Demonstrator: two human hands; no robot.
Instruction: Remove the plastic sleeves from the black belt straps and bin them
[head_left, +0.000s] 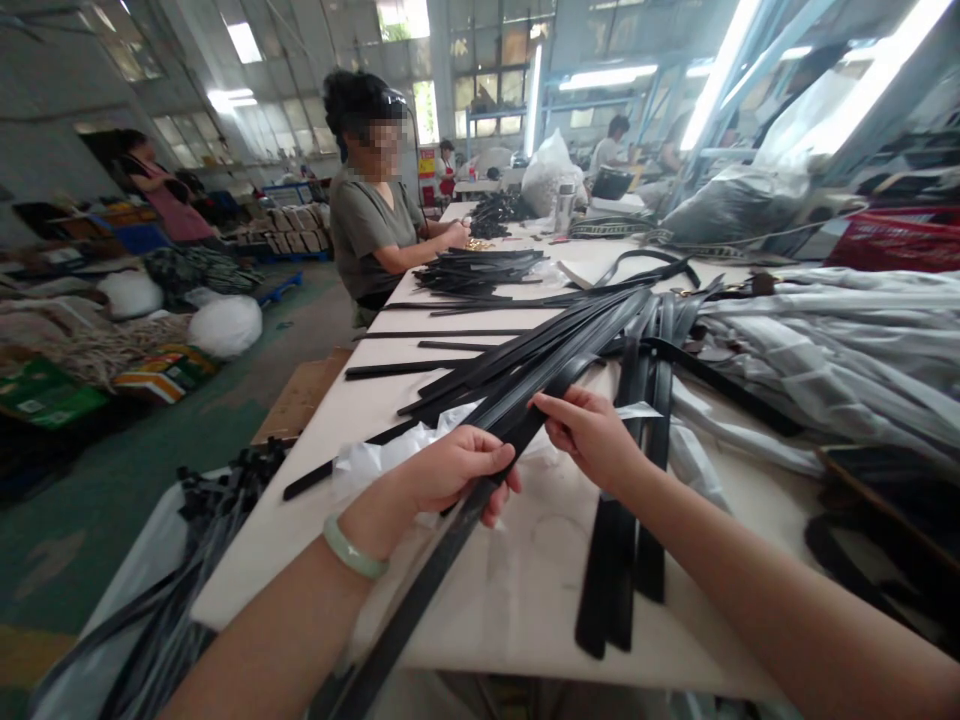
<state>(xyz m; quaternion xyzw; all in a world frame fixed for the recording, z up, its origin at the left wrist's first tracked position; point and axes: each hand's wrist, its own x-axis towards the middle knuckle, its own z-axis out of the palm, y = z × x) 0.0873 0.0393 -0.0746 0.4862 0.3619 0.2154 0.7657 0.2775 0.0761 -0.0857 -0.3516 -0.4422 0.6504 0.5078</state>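
A long black belt strap (420, 590) runs from the table's near edge up toward a heap of black straps (570, 340). My left hand (450, 475), with a pale green bangle on the wrist, is closed around this strap. My right hand (589, 430) pinches the same strap a little farther along, beside a clear plastic wrapper (375, 460). Several more black straps (622, 560) lie flat on the white table (525, 600) just right of my hands.
A person in a grey-green shirt (371, 225) sits at the table's far left beside another pile of straps (480, 270). Wrapped grey bundles (840, 350) fill the right side. A bin of black straps (172, 600) stands at the lower left. Bags and boxes cover the floor at left.
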